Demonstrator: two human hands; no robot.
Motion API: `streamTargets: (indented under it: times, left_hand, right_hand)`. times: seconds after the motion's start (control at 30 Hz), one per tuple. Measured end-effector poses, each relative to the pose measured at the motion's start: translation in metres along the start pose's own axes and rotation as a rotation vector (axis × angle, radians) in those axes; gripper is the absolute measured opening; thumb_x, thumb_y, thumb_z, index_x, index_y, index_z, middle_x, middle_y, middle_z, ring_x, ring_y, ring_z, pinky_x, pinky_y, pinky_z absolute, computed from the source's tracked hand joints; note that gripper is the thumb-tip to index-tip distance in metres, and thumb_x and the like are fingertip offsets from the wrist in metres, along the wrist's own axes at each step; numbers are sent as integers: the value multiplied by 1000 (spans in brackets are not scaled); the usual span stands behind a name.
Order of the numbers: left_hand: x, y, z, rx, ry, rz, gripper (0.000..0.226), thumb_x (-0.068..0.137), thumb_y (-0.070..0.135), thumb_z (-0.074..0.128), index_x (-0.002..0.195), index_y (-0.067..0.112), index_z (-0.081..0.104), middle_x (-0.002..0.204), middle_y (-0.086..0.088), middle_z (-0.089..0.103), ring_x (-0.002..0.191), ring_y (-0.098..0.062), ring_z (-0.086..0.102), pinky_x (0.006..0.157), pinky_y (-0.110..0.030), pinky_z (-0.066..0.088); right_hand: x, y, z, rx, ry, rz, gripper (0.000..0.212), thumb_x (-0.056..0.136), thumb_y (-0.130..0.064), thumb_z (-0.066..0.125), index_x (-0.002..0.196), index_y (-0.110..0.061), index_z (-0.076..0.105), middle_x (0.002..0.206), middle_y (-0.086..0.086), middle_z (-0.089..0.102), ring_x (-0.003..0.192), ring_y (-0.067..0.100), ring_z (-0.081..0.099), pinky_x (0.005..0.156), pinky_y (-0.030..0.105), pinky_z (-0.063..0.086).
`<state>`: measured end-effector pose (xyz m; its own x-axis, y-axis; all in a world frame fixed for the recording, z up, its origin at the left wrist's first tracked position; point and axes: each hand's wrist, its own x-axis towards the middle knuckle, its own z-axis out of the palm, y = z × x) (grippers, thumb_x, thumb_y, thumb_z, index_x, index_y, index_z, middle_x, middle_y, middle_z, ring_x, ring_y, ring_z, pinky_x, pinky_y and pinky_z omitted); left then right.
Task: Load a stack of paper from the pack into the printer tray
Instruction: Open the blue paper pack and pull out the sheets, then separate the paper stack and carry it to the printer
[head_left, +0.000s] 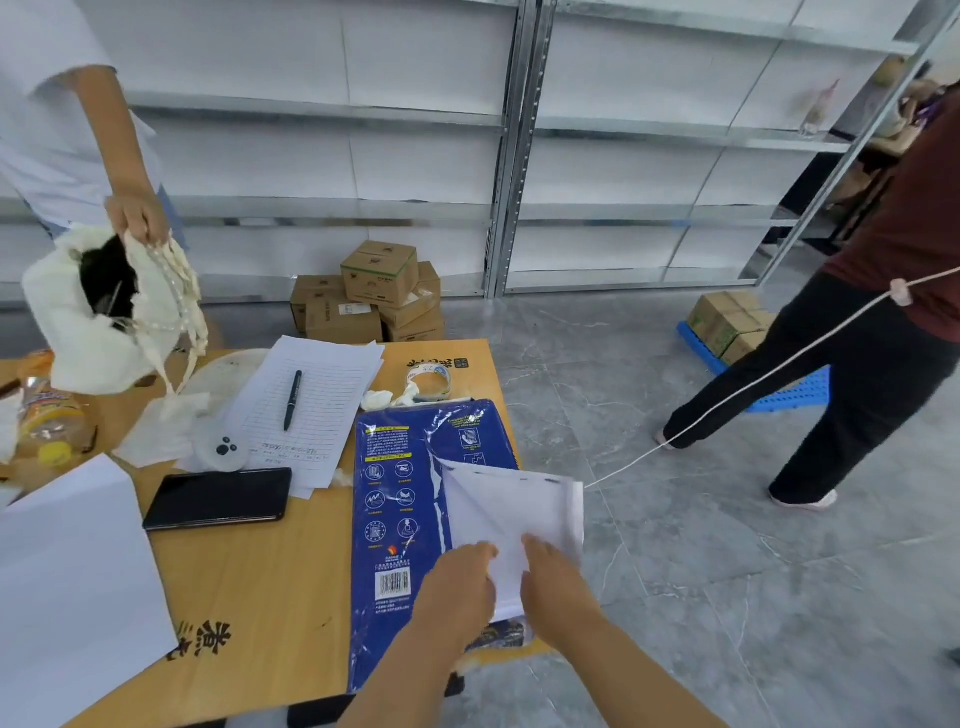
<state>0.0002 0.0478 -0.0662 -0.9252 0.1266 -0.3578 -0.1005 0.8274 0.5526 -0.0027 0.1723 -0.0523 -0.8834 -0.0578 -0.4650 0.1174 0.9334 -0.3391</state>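
A blue paper pack (395, 525) lies on the wooden table (260, 597) near its right edge, its wrapper torn open along the right side. White sheets (514, 514) stick out of the tear and bend upward. My left hand (457, 582) and my right hand (556, 582) both grip the near end of these sheets, thumbs on top. No printer or tray is in view.
On the table lie a black phone (218, 499), lined sheets with a pen (292, 400), a tape roll (428, 382), tissues and loose white paper (67, 587). A person at the left holds a white bag (109, 312). Another person (862, 338) walks at right. Cardboard boxes (374, 296) sit by the shelves.
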Motion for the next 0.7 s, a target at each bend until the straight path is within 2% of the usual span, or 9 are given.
streamTargets:
  times: [0.1, 0.23, 0.37, 0.5, 0.6, 0.7]
  left_hand:
    - [-11, -17, 3, 502, -122, 157, 37, 93, 13, 43, 130, 14, 48, 137, -5, 44, 130, -25, 39, 105, -41, 37]
    - [-16, -20, -11, 766, -126, 210, 43, 95, 41, 38, 125, 12, 49, 128, -10, 48, 121, -30, 42, 104, -49, 30]
    - [-19, -30, -33, 793, -11, 123, 54, 98, 47, 25, 117, 12, 59, 120, -7, 58, 118, -28, 45, 106, -51, 25]
    - [-22, -45, -52, 727, 133, 31, 68, 93, 53, 14, 111, 16, 68, 113, -3, 63, 110, -24, 49, 103, -45, 29]
    - [-24, -63, -68, 719, 117, -103, 53, 93, 50, 26, 116, 20, 64, 120, 2, 60, 118, -20, 45, 106, -44, 24]
    - [-26, -85, -66, 708, 42, -162, 38, 94, 34, 32, 120, 23, 57, 127, 5, 57, 125, -18, 41, 108, -43, 24]
  right_hand:
    - [5, 5, 0, 76, 2, 12, 46, 95, -3, 33, 140, -13, 37, 144, 7, 43, 128, 25, 43, 108, 33, 37]
    - [10, 8, 0, 92, -25, 8, 43, 96, -8, 38, 139, -14, 38, 145, 5, 41, 130, 24, 42, 107, 27, 33]
    - [12, 8, 2, -42, -33, -7, 44, 95, -4, 42, 138, -13, 39, 144, 5, 40, 130, 23, 42, 108, 28, 35]
    - [15, 9, 6, -167, -13, -24, 44, 92, -1, 45, 134, -13, 45, 137, 6, 41, 125, 24, 42, 104, 31, 43]
    - [15, 9, 8, -199, -7, 10, 41, 90, 0, 45, 129, -13, 47, 131, 9, 42, 121, 27, 43, 98, 34, 45]
    - [16, 8, 9, -165, 5, 43, 41, 89, 0, 43, 128, -15, 46, 129, 9, 46, 117, 28, 47, 90, 35, 46]
